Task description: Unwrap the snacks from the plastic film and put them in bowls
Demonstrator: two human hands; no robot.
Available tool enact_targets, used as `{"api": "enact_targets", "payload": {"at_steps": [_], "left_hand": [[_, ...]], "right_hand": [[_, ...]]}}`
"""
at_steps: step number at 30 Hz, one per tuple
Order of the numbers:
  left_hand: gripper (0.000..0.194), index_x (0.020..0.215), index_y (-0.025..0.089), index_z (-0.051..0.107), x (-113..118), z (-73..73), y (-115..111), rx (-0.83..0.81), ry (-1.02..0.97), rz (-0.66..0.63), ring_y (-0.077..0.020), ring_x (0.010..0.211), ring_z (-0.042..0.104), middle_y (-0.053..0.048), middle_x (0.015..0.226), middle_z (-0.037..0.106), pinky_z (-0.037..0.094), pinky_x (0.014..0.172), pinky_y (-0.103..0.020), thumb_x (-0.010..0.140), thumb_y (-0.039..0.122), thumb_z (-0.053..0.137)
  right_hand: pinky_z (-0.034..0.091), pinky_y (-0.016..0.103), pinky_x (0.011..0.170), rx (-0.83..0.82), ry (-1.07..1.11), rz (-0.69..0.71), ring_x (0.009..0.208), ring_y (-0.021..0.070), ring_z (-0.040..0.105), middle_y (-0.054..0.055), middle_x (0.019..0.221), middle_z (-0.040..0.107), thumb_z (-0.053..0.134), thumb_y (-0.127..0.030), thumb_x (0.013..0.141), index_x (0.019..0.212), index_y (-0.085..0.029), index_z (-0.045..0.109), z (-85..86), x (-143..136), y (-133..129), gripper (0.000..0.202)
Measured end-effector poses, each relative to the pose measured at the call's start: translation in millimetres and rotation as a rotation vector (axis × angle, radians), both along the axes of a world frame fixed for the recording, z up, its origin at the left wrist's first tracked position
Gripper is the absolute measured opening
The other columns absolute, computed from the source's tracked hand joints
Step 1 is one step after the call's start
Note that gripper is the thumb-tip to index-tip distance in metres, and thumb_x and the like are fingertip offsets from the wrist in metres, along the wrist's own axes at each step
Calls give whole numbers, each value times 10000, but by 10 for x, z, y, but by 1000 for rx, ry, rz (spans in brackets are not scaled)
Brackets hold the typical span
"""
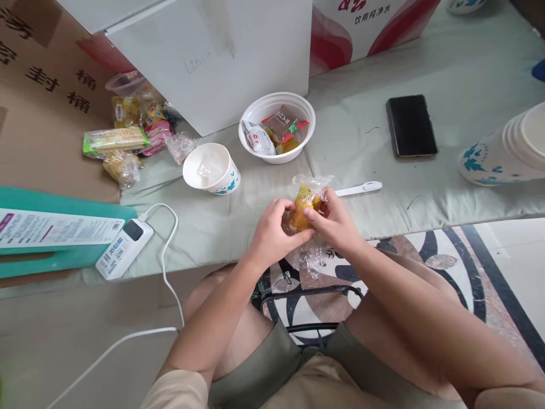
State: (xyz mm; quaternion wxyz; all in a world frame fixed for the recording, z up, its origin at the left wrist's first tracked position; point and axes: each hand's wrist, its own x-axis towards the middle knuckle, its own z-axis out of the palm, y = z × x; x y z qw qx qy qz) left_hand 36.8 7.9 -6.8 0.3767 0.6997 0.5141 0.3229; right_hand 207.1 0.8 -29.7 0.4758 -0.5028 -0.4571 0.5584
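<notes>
Over the front edge of the table, both my hands hold a small yellow food item in clear crinkled plastic wrap [304, 205]. My left hand [275, 230] closes on its left side with thumb and fingers. From the right, my right hand [338, 224] pinches it, the thumb lying across its front. Loose wrap sticks up above the fingers and hangs down below them. Its exact kind I cannot make out. Just behind my right hand lies a white plastic utensil [360, 188], its left end hidden. A white bowl [310, 122] with several small packets stands farther back.
A paper cup [227, 176] holds clear plastic. Wrapped snacks [117, 141] lie by cardboard boxes at left. A white power bank [125, 250] trails a cable past the table edge. At right are a black phone [411, 126] and stacked paper cups [485, 162].
</notes>
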Motion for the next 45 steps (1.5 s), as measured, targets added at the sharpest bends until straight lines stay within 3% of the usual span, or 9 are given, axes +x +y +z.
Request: {"api": "enact_targets", "payload": {"at_steps": [8, 14, 19, 23, 27, 32, 37, 41, 45], "left_hand": [[291, 1122, 190, 758, -88, -34, 32, -237, -230, 83, -251, 1047, 752, -88, 1153, 794, 587, 938, -372, 843, 259, 711], [190, 957, 196, 824, -123, -63, 73, -241, -345, 225, -232, 978, 760, -67, 1014, 819, 594, 887, -345, 864, 260, 671], [170, 840, 211, 805, -239, -155, 214, -133, -369, 377, -189, 929, 722, -33, 926, 791, 550, 854, -289, 854, 229, 637], [175, 810, 219, 795, -321, -170, 292, -97, -323, 411, -157, 840, 674, -19, 884, 757, 509, 767, -257, 848, 211, 624], [181, 917, 212, 796, -323, -99, 262, -90, -236, 326, -152, 731, 635, -12, 788, 725, 489, 692, -269, 892, 256, 622], [326, 1137, 213, 751, -300, 47, 191, -271, -316, 32, -137, 626, 589, 18, 658, 632, 483, 644, -278, 841, 351, 741], [246, 979, 215, 744, -388, 170, 192, -531, -544, -30, -85, 492, 392, 59, 550, 452, 348, 500, -244, 753, 312, 756], [197, 849, 229, 687, -440, 210, 249, -629, -696, 123, -63, 448, 252, 92, 506, 317, 258, 456, -210, 653, 238, 701], [74, 722, 213, 639, -430, 138, 299, -451, -622, 331, -86, 509, 373, 52, 542, 404, 305, 485, -211, 648, 202, 635]], "right_hand": [[555, 301, 659, 25, 11, 132, 805, 127, 645, 119, 1440, 506, 758, -481, 821, 1361, -299, 428, 5, 27, -3, 659], [542, 280, 666, 47, -10, 44, 843, 135, 611, 57, 1174, 582, 709, -361, 816, 1147, -266, 465, 32, -7, 9, 422], [479, 251, 638, 90, 23, 49, 830, 135, 507, 2, 923, 480, 691, -338, 806, 888, -255, 387, 54, 3, 2, 325], [476, 282, 696, 175, -37, 69, 831, 145, 499, 2, 891, 471, 663, -314, 840, 831, -245, 385, 59, 31, -14, 287], [504, 335, 835, 214, -74, -60, 948, 176, 566, 31, 1024, 547, 649, -350, 882, 994, -266, 491, 70, 40, -22, 211], [538, 339, 817, 107, -15, -264, 971, 195, 604, 50, 1101, 565, 579, -444, 941, 1140, -311, 489, 31, 40, 35, 255], [560, 340, 755, 12, 82, -194, 959, 204, 621, 47, 1112, 549, 533, -528, 953, 1163, -334, 444, -27, 27, 86, 300], [556, 352, 694, 23, 155, -123, 819, 194, 610, 32, 1033, 553, 541, -577, 934, 1148, -337, 435, -39, -12, 104, 338], [549, 373, 663, 37, 135, -183, 780, 214, 625, 26, 940, 557, 538, -588, 913, 1125, -326, 444, -9, -8, 134, 350]]}}
